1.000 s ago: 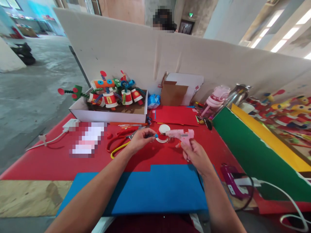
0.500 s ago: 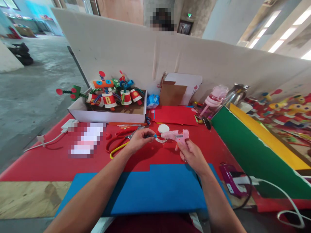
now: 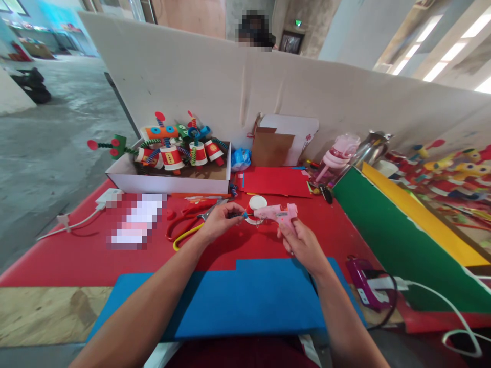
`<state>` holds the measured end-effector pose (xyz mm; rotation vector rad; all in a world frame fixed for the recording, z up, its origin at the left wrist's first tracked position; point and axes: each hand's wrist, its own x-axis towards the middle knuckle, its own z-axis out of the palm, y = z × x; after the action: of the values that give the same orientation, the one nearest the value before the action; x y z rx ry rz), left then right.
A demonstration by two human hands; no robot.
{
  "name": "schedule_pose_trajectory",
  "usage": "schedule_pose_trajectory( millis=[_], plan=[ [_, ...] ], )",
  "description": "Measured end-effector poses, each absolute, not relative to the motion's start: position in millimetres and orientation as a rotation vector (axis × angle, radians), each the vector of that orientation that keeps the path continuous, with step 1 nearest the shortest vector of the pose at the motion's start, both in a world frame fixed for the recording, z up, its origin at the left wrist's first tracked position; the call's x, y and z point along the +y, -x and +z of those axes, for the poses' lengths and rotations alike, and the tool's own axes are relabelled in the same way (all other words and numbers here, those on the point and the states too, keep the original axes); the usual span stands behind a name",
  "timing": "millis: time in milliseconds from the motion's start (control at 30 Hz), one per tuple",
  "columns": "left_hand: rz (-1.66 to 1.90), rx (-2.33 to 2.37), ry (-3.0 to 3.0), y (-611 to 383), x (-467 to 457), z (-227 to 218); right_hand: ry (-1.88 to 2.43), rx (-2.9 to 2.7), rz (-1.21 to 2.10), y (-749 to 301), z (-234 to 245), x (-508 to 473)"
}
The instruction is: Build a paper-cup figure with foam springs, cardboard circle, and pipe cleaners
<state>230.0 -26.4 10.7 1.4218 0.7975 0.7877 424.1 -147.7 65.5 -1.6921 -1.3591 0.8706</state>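
My right hand (image 3: 301, 236) grips a pink glue gun (image 3: 276, 213) by its handle, nozzle pointing left. Pinched in the fingers of my left hand (image 3: 222, 221) is a small blue folded paper spring (image 3: 244, 215), mostly covered by those fingers. The nozzle is close to the blue end; whether they touch I cannot tell. Just behind the nozzle stands a red and white paper cup (image 3: 257, 203) on the red tabletop. Scissors with red handles (image 3: 174, 225) lie left of my left hand, with a yellow handle (image 3: 186, 239) beside them.
A white box (image 3: 169, 183) of paper-cup figures stands at the back left. Red paper sheets (image 3: 278, 182) lie behind the cup. A green board (image 3: 402, 245) borders the right side. A purple power bank (image 3: 364, 283) with cables sits front right. Blue sheet (image 3: 245, 301) covers the front edge.
Almost nothing differs. Both hands hold the same positions, and the view has shifted very slightly.
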Motion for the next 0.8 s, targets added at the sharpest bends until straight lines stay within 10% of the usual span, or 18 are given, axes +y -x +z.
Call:
schedule_pose_trajectory(
  millis=[800],
  plan=[
    [0.800, 0.756, -1.414, -230.1, -25.4, 8.7, 1.716, -1.367, 0.856, -423.0, 63.2, -148.0]
  ],
)
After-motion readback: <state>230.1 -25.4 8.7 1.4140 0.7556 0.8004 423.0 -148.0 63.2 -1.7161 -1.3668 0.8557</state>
